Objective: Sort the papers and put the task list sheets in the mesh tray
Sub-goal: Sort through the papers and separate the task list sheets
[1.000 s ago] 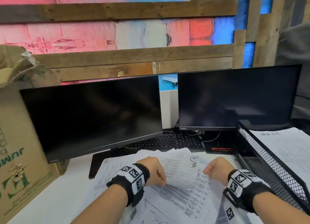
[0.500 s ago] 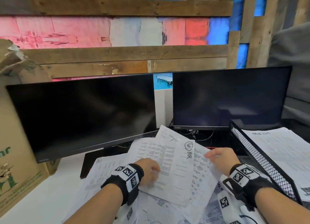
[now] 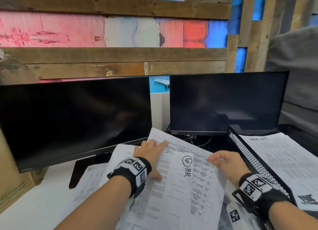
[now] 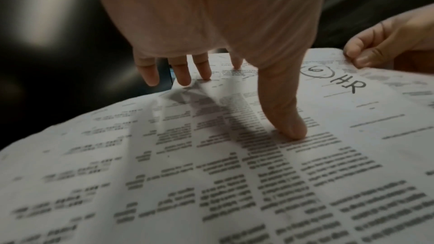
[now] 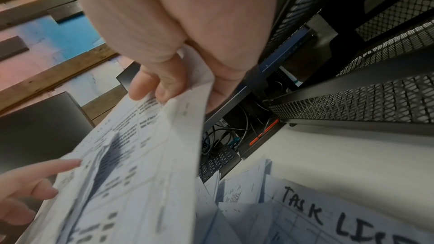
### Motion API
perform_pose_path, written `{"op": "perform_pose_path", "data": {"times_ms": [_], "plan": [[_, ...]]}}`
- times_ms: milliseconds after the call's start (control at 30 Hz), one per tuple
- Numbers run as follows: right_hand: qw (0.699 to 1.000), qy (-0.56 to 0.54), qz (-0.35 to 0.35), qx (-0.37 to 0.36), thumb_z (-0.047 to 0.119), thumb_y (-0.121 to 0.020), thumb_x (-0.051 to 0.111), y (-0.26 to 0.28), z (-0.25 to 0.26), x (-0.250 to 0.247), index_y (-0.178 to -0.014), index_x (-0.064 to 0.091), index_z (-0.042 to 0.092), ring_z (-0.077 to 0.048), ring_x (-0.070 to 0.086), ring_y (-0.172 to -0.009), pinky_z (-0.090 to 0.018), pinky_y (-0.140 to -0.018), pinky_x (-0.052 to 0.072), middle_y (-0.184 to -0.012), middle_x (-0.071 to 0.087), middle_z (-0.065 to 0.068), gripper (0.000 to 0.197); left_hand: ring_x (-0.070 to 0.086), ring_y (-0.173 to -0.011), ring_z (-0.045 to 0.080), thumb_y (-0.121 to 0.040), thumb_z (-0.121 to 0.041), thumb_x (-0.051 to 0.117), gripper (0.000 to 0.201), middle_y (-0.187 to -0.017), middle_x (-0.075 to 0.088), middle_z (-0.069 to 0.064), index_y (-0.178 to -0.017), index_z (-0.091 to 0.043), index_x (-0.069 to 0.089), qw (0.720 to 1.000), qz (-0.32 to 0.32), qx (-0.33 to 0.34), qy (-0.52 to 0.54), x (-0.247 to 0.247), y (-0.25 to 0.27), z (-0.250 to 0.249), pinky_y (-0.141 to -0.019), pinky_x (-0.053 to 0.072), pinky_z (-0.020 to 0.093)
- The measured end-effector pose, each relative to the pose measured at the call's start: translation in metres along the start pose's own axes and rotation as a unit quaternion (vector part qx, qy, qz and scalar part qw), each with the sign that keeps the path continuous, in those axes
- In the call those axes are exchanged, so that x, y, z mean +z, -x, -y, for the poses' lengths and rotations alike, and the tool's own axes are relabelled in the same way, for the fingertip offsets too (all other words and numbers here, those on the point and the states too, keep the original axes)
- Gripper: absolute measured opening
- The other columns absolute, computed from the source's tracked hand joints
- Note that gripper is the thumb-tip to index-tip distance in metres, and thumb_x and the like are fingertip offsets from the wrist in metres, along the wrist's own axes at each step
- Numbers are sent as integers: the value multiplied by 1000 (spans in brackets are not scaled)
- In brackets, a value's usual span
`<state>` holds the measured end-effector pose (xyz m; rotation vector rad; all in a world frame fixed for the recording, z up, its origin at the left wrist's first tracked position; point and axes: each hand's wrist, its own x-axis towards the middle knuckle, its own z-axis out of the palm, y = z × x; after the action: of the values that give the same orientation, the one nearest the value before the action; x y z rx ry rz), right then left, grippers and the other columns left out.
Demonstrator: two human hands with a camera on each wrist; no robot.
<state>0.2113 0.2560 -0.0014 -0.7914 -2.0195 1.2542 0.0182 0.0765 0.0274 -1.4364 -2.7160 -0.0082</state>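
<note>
Head view: left hand [image 3: 150, 156] lies spread, fingers straight, on the HR sheet [image 3: 177, 186]; right hand [image 3: 227, 162] pinches the papers' [image 3: 204, 167] edge.

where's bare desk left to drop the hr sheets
Bare white desk shows near left, between the left monitor's stand and the paper pile. Centre is crowded with lifted sheets; right is taken by the mesh tray.
</note>
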Motion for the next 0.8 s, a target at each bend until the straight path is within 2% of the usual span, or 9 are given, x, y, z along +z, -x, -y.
{"op": "perform_pose_path", "data": {"times_ms": [133,200,300,367,433,533,667,733,800], "plan": [[1000,5,1,-8,-3,-86,62,1,-3,3,-73,74,10,-12,64,-89,-28,-86,45,-88,71,0,22,28,-125,23,-56,-52,82,98,-135,30,-3,-136,-42,27,999,13,1,-33,10,1,1,-108,27,46],[1000,2,3,-11,-3,-85,63,0,-3,6,-71,74,12,-12,64,-90,-28,-88,46,-88,72,1,23,32,-115,20,-58,-51,80,77,-127,34,-5,-123,-38,40,999,17,-5,-31,17,3,3,-101,31,41],[1000,14,14,-22,-3,-85,64,-2,-2,9,-72,75,13,-10,64,-90,-23,-84,47,-89,71,2,23,36,-104,18,-75,-40,70,34,-112,42,-7,-102,-32,51,999,19,-25,-12,17,8,6,-97,34,37],[999,22,18,-25,-2,-86,63,-4,-2,10,-74,75,14,-9,64,-91,-24,-86,46,-91,71,3,23,39,-96,19,-84,-31,60,12,-104,48,-6,-82,-30,48,999,33,-33,26,13,12,9,-92,33,33],[999,33,22,-19,-1,-87,62,-9,-3,9,-77,75,16,-8,62,-94,-22,-85,44,-94,70,4,24,44,-91,20,-87,-23,52,22,-97,53,-4,-71,-26,37,997,40,-39,55,9,14,15,-84,31,29],[997,77,23,-2,1,-89,60,-14,-4,10,-83,76,21,-9,62,-96,-23,-87,46,-99,70,4,26,56,-91,24,-85,-16,60,15,-99,58,2,-84,-27,49,979,-15,-88,182,-6,9,38,-74,43,27],[993,115,-12,-38,-1,-90,57,-23,7,13,-88,76,23,-10,64,-89,-24,-86,48,-94,70,5,31,61,-95,24,-88,-13,63,29,-112,64,8,-117,-13,59,920,-130,-157,335,-27,1,76,-84,49,31],[997,50,-42,-49,-1,-90,58,-26,20,16,-84,75,24,-6,64,-83,-21,-80,49,-91,71,8,31,61,-103,25,-91,-13,60,37,-122,62,8,-128,-9,55,885,-176,-175,395,-35,4,88,-91,48,34],[995,-60,-65,-42,-1,-90,59,-25,33,21,-82,75,24,-7,65,-80,-19,-71,50,-91,72,4,31,62,-103,26,-93,-15,56,36,-121,63,7,-129,-9,54,852,-205,-190,443,-38,9,96,-94,49,38]]}}
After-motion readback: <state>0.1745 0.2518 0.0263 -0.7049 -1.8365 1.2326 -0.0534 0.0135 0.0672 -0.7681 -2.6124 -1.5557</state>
